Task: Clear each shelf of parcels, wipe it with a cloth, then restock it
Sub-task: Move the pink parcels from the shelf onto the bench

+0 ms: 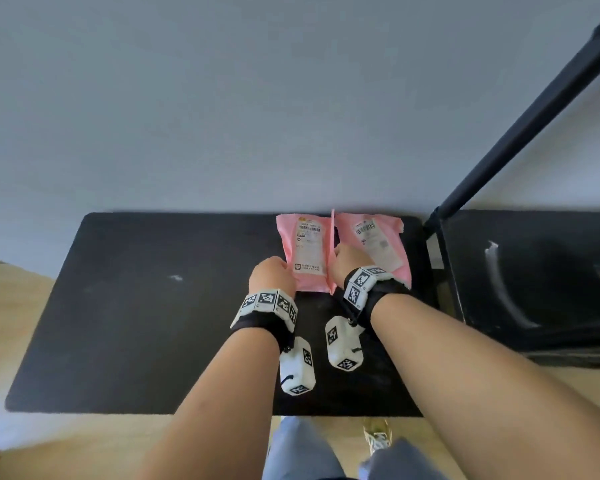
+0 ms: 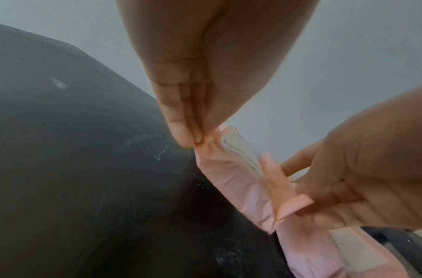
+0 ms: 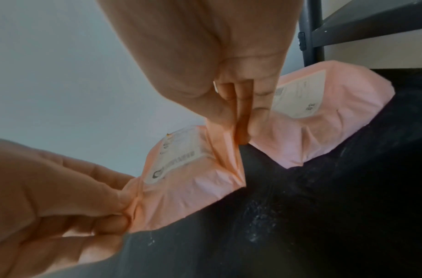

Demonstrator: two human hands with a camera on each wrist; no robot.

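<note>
A person stands over a black shelf [image 1: 136, 306] and looks down at two pink parcels lying side by side near its back right corner, against a pale wall [image 1: 222, 98]. The left hand [image 1: 270, 275] pinches the left edge of the left parcel [image 1: 307, 251] between thumb and fingertips; the wrist view shows the plastic puckered under that pinch. The right hand [image 1: 347, 261] pinches the raised flap on the same parcel's right edge, in the narrow gap beside the right parcel [image 1: 378, 244], which no hand holds. Both parcels carry white shipping labels. A dark shelf post [image 1: 520, 126] rises at the right. The likely risks come from the thin grips: each hand holds only a fold of slippery film, so the parcel could slip free or the film could stretch or tear if lifted quickly. The right knuckles sit close to the neighbouring parcel and could nudge it towards the post.
</note>
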